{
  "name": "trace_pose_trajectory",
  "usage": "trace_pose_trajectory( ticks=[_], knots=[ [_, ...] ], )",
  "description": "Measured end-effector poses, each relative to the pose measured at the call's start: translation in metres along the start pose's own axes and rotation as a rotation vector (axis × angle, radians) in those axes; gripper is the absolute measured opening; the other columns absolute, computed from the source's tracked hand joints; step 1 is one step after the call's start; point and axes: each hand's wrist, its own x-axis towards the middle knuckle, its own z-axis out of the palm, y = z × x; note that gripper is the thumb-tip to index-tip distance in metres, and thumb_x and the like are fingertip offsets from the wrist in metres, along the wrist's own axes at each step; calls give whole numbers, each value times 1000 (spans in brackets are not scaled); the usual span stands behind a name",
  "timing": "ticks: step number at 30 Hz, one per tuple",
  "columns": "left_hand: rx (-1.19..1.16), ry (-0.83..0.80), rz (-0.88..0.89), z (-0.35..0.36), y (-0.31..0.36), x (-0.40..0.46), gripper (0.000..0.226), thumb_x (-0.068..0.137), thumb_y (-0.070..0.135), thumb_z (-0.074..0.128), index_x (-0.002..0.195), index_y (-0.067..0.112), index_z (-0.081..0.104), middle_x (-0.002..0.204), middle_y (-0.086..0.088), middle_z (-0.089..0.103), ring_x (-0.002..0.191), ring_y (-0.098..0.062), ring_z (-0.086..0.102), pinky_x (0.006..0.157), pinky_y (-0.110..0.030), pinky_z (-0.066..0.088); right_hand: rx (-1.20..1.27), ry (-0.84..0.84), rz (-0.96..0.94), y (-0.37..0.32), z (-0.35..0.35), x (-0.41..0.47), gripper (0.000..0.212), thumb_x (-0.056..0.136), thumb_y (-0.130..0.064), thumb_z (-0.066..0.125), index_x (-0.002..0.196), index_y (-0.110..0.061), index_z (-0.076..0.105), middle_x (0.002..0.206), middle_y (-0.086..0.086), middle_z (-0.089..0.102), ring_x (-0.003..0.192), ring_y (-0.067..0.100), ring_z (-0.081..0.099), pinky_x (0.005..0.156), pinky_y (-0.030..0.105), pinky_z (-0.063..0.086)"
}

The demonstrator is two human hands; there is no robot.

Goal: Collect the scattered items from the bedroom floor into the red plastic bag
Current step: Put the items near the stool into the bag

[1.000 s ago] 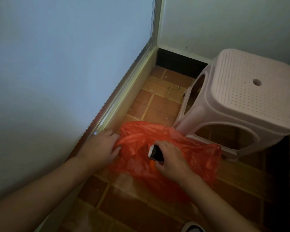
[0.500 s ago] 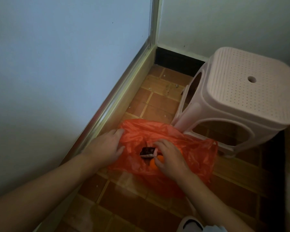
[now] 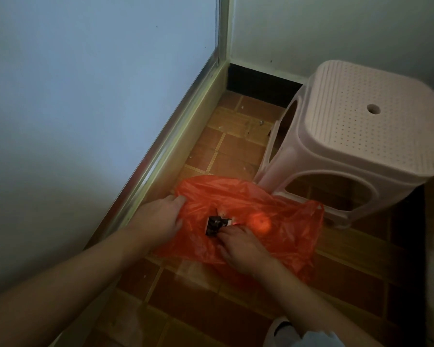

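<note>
**Both hands at the mouth of the red bag on the floor**

The red plastic bag (image 3: 256,216) lies crumpled on the brown tiled floor (image 3: 236,146), in the corner of the room, between the pale wall with its metal strip on the left and the pink plastic stool (image 3: 366,136) on the right. One edge of the bag is just beside a leg of the stool; whether they touch cannot be told.

The left hand (image 3: 158,219) grips the left edge of the bag, with the fingers curled over the plastic. The right hand (image 3: 241,244) is at the bag opening, its fingers bent around a small dark packet (image 3: 214,225) with a white edge, which it holds at the mouth of the bag. What kind of packet it is cannot be read. Just to the right of the packet, a small round orange object (image 3: 261,222) shows inside the bag, through the thin plastic.

Near the bottom edge, a light shoe (image 3: 281,333) and a bit of pale cloth are partly visible. A few small crumbs lie on the tiles farther back.
</note>
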Motion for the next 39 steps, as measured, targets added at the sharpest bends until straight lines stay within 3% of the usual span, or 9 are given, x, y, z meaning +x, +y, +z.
trace_pose_trajectory(
  ticks=[6,11,18,23,27,32,35,39],
  knots=[
    [3,44,35,-1,3,4,42,98,37,54,138,26,47,120,2,62,104,-21,66,87,-41,57,30,80,-5,2,-14,-14,65,94,-49,22,143,-20,54,153,1,50,142,21,43,118,44,29],
    [16,46,61,0,8,5,41,98,39,54,137,27,47,121,3,63,105,-19,65,86,-42,58,9,197,26,4,-36,-31,49,99,-39,43,143,-21,55,153,1,48,144,21,40,120,42,26],
    [4,88,81,-3,12,5,31,99,39,53,127,28,52,113,6,64,97,-17,65,76,-36,57,-86,466,493,33,-79,-55,52,93,-39,53,143,-26,52,148,0,48,139,23,41,119,50,33],
    [26,161,99,-12,31,16,18,99,39,51,111,25,53,105,6,61,94,-20,65,66,-33,47,-172,206,800,63,-96,-58,60,90,-44,62,144,-21,50,149,8,41,138,34,36,109,57,36],
    [-2,216,97,-20,49,32,19,99,40,52,108,23,55,102,5,63,93,-22,67,64,-33,44,-183,130,854,75,-96,-60,59,93,-39,63,147,-21,46,143,8,45,136,34,41,106,53,40],
    [-41,207,53,-29,54,40,25,100,41,52,115,22,58,109,1,67,98,-26,67,72,-37,51,-209,203,865,79,-112,-71,26,87,-23,62,111,-24,70,110,5,72,112,28,64,96,41,49],
    [-102,197,25,-42,63,35,25,100,40,54,116,22,61,107,1,69,95,-24,68,71,-37,52,-35,205,909,69,-136,-87,18,81,-23,61,94,-25,73,96,6,75,103,31,69,89,39,51],
    [-181,165,22,-70,83,11,18,101,41,55,108,26,61,87,9,68,77,-15,69,62,-33,55,243,258,924,46,-177,-121,9,82,-29,67,74,-25,68,77,1,71,81,27,69,71,35,56]
  ],
)
